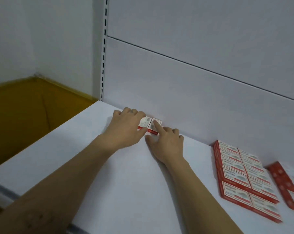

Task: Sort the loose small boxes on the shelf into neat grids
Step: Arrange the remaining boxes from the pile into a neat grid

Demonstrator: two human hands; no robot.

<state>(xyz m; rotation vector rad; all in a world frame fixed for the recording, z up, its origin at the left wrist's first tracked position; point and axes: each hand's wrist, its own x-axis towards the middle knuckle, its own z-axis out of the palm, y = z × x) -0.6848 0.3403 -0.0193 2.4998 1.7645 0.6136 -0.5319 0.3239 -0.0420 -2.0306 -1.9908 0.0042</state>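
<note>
Location: the two boxes in hand lie flat at the rear of the shelf (126,174), side by side, and appear to sit against the back panel (176,98).
Left box (145,122): mostly covered by the left hand (127,125); only its right part and red near edge show.
Right box (152,127): it touches the left box along one long edge, printed face up.
Left hand state: it grasps the left box, fingers curled over the far side and thumb at the near edge.
Right hand (166,145) state: released. The index finger (157,126) lies straight on top of the right box and presses it; the other fingers are folded and carry nothing. The thumb rests by the near edge.
Finished grid (244,176): two columns of like boxes, well apart to the right, with edges flush.
Loose boxes (284,181): more red cartons at the far right edge, out of line and partly cut off.
Weight: judged light, since one fingertip appears enough to steer a box.
Stiffness: thin card shell, judged stiff enough to push on an edge but liable to dent under a hard pinch.
Surface: smooth card on a smooth painted shelf, so a box should slide readily and may overshoot.
Hold point: the long side edges for lifting; a flat finger on the top face for sliding.
Alignment aid: the back panel can serve as a stop for the first row.
</note>
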